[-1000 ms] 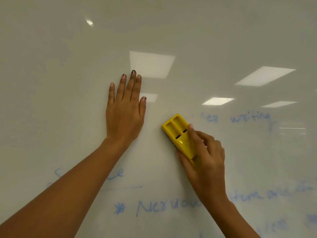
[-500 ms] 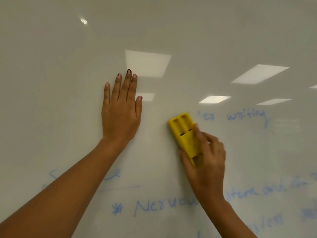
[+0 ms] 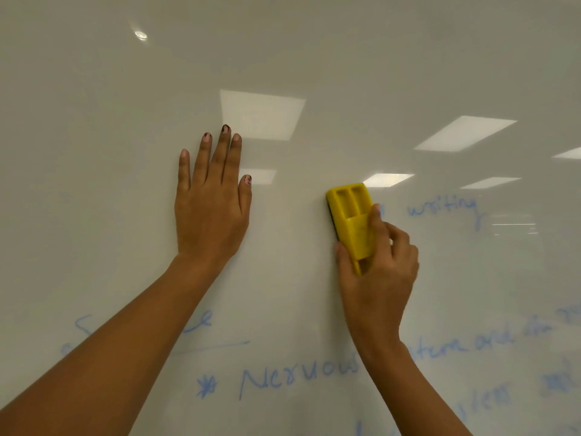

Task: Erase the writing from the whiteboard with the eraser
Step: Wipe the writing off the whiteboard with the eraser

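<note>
A glossy whiteboard (image 3: pixel 125 152) fills the whole view. My right hand (image 3: pixel 380 275) grips a yellow eraser (image 3: pixel 350 215) and presses it flat on the board, right of centre. Just to the eraser's right is faint blue writing, the word "writing" (image 3: pixel 443 209). More blue writing runs along the bottom, with an asterisk and "Nervous" (image 3: pixel 295 376) partly behind my right forearm. My left hand (image 3: pixel 210 209) lies flat on the board left of the eraser, fingers together and pointing up, holding nothing.
Reflections of ceiling light panels (image 3: pixel 261 114) show on the upper board. Blurred blue words (image 3: pixel 503 338) continue at the lower right, and a scrawl with an underline (image 3: pixel 201 325) shows at the lower left beside my left forearm.
My right hand has slid the eraser to the right, over the small blue marks that stood left of "writing". My left hand stays flat in place.
</note>
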